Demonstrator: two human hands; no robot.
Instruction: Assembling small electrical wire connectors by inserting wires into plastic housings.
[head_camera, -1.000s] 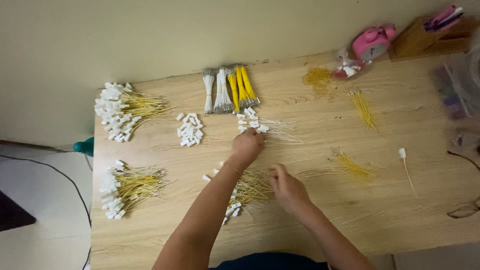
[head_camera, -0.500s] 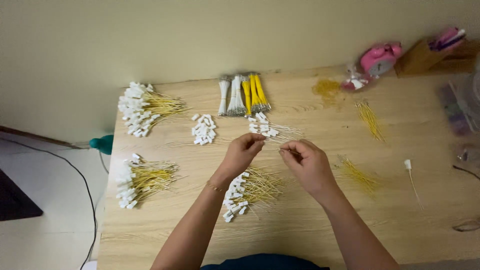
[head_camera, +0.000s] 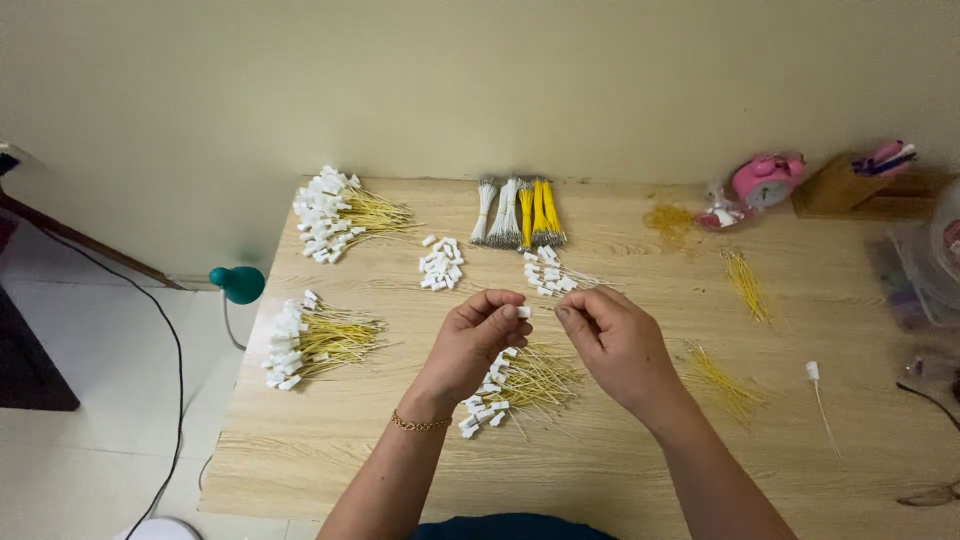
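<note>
Seen from above, a person works at a pale wooden surface (head_camera: 600, 460), both hands raised just over a loose heap of yellow wires with white plugs (head_camera: 515, 385). L hand (head_camera: 478, 340) is pinched shut on a small white plug (head_camera: 523, 312) at thumb and forefinger; R hand (head_camera: 615, 335) is closed in a pinch too, apparently on a thin wire end (head_camera: 552, 306) meeting that plug, though the wire is too fine to see well.

Judging by the piles, work looks well along but not finished: 3 heaps of plugged wires lie out, incl. the one under the hands, one at the near left edge (head_camera: 315, 340) and one at the far left corner (head_camera: 340, 212).

Still unjoined: 2 small clusters of loose white plugs (head_camera: 441, 265), approx. a dozen-plus each, and 2 scatters of bare yellow wires (head_camera: 722, 382) at right. One single white-tipped wire (head_camera: 818, 395) lies apart.

At the far edge sit bundles of wires (head_camera: 518, 212), 2 whitish and 3 yellow as far as can be told, then a pink clock (head_camera: 765, 178) and a wooden box (head_camera: 850, 190).
</note>
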